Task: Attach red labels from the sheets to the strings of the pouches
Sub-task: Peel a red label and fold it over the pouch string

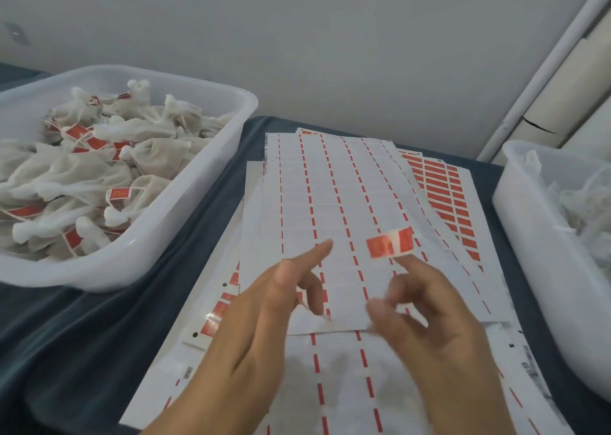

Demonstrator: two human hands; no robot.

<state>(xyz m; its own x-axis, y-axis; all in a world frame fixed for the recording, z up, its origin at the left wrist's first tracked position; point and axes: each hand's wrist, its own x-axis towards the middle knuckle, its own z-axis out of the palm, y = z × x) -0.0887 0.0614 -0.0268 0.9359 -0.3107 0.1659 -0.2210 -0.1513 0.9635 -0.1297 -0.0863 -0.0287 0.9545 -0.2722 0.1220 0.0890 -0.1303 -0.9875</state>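
Many pouches tagged, more waiting; one red label is off its sheet.

A small red rectangular paper label (390, 242) clings to a fingertip of the right hand (429, 322), above the stripped white backing sheets (330, 183); the left hand (264, 309) is open, holding nothing. Left of the sheets, a white plastic tub (198, 183) holds white mesh pouches (99, 176) already labelled; right of them, a second tub (529, 236) holds seemingly unlabelled ones, and a sheet of unused labels (446, 186) remains.
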